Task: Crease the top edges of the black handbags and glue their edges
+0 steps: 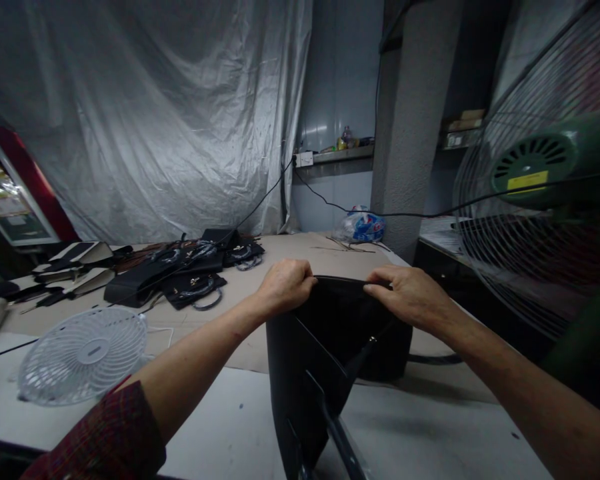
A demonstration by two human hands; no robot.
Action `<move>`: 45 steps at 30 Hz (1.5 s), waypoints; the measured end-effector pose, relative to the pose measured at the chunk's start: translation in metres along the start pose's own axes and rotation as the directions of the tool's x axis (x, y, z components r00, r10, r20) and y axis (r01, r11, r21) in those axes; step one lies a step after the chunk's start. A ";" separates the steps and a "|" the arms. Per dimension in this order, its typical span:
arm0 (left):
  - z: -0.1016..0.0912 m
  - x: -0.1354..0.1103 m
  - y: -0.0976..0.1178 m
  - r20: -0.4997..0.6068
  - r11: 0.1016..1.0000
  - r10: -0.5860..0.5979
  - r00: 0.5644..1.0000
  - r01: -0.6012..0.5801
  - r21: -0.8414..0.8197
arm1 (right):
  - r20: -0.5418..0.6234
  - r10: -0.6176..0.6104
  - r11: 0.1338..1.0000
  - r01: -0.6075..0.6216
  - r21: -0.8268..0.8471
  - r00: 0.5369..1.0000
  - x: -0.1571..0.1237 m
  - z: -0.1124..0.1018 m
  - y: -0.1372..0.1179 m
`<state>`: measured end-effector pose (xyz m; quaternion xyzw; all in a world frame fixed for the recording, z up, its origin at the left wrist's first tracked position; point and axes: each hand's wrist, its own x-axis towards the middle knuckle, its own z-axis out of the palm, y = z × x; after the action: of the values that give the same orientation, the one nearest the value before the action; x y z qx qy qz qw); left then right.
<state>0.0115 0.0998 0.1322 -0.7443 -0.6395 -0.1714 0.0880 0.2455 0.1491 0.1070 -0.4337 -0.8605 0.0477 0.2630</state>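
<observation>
Silver sheet: 1, hung well beyond L hand and R hand, mostly to the L.
Table: 1, ran beneath both hands and well past them.
Green fan: 1, lg., caged, R of R hand, well apart.
Bag pile: 1, mostly blk., qty. uncounted, on table, beyond and L of L hand; neither hand touched it.
Black bag: 1, held. Hung directly below both hands, mouth spread toward wearer. Gripped rim ran approx. L–R betw. the hands, nr. level; neither hand was nearer, both touching. Longest visible run of body went from below L hand down and toward wearer, lower end cut off by view; true long axis thus uncertain. R part looked shorter, dropping from R hand to table or just above, can't tell which.
White fan: 1, sm., on table, L of L hand and nearer wearer.
Hands: 1 pr., bare, set apart on same rim. L hand pinched its L end, thumb against fingers; R hand pinched the R end likewise, fingertips toward L hand.
Bag handle: 1, dark, below both hands, nr. wearer.
Metal fitting: 1, tiny, shiny, below R hand, nearer it than L hand.
</observation>
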 end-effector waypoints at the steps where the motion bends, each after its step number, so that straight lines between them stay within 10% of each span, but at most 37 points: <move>1: 0.000 0.000 0.000 0.002 1.000 -0.002 1.000 0.002 0.002 | 0.011 -0.023 1.000 0.023 -0.008 1.000 0.001 0.000 -0.002; 29: 0.002 0.001 -0.004 -0.023 1.000 -0.014 1.000 0.014 0.008 | 0.144 -0.165 0.982 0.176 -0.066 0.976 0.048 0.021 -0.056; 45: -0.006 -0.010 -0.040 0.111 0.908 0.073 0.991 -0.020 -0.418 | 0.281 0.056 0.994 -0.028 -0.101 0.958 0.024 -0.015 -0.038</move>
<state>-0.0302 0.0949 0.1304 -0.7701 -0.5748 -0.2546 -0.1082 0.2143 0.1421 0.1416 -0.4528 -0.8812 0.0734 0.1147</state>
